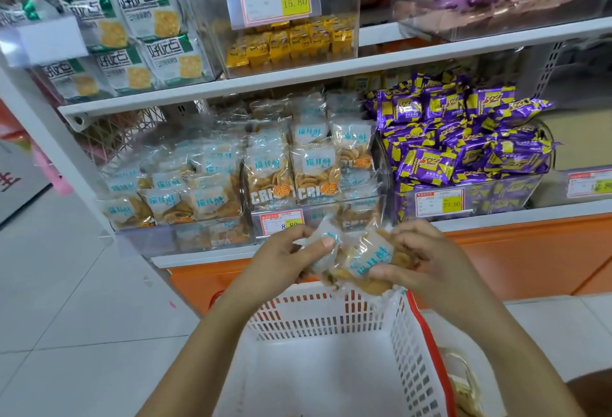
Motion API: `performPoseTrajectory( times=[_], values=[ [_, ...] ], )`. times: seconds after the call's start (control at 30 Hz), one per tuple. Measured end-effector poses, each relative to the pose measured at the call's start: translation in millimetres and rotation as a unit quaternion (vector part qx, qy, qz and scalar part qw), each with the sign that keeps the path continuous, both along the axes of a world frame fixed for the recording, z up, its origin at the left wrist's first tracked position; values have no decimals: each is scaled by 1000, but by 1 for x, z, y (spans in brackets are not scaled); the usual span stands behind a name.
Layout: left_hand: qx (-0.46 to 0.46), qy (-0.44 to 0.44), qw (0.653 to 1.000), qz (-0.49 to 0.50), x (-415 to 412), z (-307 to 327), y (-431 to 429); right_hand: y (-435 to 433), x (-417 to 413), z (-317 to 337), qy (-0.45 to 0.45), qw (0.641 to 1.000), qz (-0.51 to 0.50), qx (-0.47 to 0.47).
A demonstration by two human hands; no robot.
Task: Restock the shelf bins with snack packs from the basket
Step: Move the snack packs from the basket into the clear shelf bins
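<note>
thumb of the left hand (pixel 281 259) presses one clear snack pack (pixel 326 246) against its curled fingers; the right hand (pixel 430 257) grips a second pack (pixel 371 262) (blue label, golden crisps inside) that touches the first. both hang just above the far rim of the white basket (pixel 331 317), in front of the clear shelf bin (pixel 374 209) piled with matching packs; purple packs (pixel 463 138) fill the next bin.

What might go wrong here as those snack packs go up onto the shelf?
The left hand and right hand each grip clear snack packs right over the basket far rim; one could slip and land outside it. The matching middle bin is already heaped above its front wall, so added packs might slide off.
</note>
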State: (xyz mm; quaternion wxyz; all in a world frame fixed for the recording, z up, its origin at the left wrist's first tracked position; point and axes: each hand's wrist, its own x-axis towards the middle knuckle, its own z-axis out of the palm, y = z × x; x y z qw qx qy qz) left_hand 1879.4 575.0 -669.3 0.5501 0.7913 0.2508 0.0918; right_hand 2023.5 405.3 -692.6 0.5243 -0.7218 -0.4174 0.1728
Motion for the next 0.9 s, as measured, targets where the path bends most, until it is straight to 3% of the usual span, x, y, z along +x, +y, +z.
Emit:
performPoseTrajectory(
  times=[0.13,0.23,0.53,0.6,0.73,0.83,0.9],
  values=[
    [50,25,997,-46,8,15,1,11,3,6,113,988,102,23],
    [54,10,998,-28,16,17,4,17,-4,4,166,977,134,19],
    [-29,-45,999,-9,27,5,-8,37,-10,0,184,977,-31,99],
    [-3,-62,998,8,38,9,-2,39,6,8,182,980,-6,80],
    [82,-38,995,-52,60,27,18,36,36,47,125,990,62,-10],
    [128,-64,989,-33,78,33,34,50,52,70,82,996,-13,10],
    [270,-51,962,-12,88,26,40,65,67,79,19,996,-86,-31]
  ],
)
